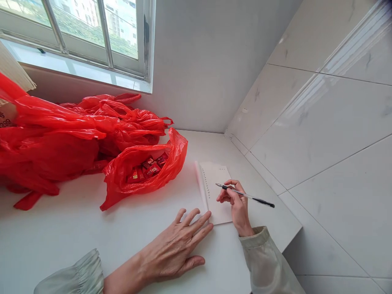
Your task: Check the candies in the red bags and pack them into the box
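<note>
Directions: clock-face, as seen in the view, taken from the notebook.
Notebook [221,204]: lies flat near the table's far-right corner, pinkish along its nine o'clock edge, a column of small marks down that side and a few more towards one o'clock; too small to read.
Right hand [239,204]: at four o'clock, thumb and fingers grasping the pen.
Pen [252,197]: held across the page, tip towards ten o'clock; whether the tip touches paper, I cannot tell.
Left hand [176,249]: at seven o'clock, palm down, fingers spread and gripping nothing, tips at the notebook's near edge.
Page work: seems to be at a poised-pen step; a stroke would call for tip on paper and a steadied page.
Table [70,237]: white and smooth.
Red bag [176,153]: between nine and ten o'clock, mouth gaping, small red packets [150,168] inside.
Bag pile [70,134]: beyond it, near ten.
Room: barred window [122,30] near eleven, plain wall [199,61] at twelve, glossy tiles [324,163] at two.
</note>
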Action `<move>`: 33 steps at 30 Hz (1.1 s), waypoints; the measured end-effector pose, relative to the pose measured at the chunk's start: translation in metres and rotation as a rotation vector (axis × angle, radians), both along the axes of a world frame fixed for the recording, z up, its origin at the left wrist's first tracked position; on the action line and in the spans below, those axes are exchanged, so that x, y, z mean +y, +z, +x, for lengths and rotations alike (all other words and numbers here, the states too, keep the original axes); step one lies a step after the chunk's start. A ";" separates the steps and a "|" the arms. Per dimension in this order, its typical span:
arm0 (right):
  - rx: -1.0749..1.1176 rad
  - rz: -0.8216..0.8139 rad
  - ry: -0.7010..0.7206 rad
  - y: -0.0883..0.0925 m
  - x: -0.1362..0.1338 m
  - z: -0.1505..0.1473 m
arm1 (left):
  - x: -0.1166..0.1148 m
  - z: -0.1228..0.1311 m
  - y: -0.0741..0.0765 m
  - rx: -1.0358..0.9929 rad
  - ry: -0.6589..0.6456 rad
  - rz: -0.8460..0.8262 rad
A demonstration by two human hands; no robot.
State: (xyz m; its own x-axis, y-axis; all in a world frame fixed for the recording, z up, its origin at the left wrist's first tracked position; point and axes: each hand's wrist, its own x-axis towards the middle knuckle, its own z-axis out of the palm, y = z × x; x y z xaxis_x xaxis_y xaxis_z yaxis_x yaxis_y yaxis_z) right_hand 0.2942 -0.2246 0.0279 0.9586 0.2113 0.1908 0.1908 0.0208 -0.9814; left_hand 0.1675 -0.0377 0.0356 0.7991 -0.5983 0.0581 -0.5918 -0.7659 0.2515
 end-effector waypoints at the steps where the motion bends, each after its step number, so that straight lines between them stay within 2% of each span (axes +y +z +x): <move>1: 0.031 0.046 0.035 -0.004 0.003 -0.004 | 0.000 0.000 0.000 -0.003 0.001 -0.002; 6: 0.117 0.068 0.009 -0.015 0.010 -0.007 | -0.001 0.002 -0.004 -0.030 0.005 -0.002; 10: 0.122 0.011 0.010 -0.012 0.014 -0.006 | -0.002 0.004 -0.007 -0.048 0.003 -0.003; 15: 0.052 -0.084 0.012 -0.008 0.014 -0.007 | -0.001 0.004 -0.009 -0.082 -0.001 -0.021; 21: -0.038 -0.193 -0.036 -0.013 0.012 -0.010 | 0.000 0.004 -0.011 -0.122 -0.003 -0.066; 33: -0.052 -0.176 -0.016 -0.014 0.011 -0.013 | 0.000 0.005 -0.011 -0.073 -0.003 -0.074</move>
State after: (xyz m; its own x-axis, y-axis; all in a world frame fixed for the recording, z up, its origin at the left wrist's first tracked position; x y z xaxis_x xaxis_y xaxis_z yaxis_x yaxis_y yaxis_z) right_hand 0.2813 -0.2132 0.0138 0.9521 0.2301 0.2014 0.2400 -0.1541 -0.9585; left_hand 0.1722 -0.0372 0.0242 0.7896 -0.5923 0.1602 -0.6125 -0.7451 0.2639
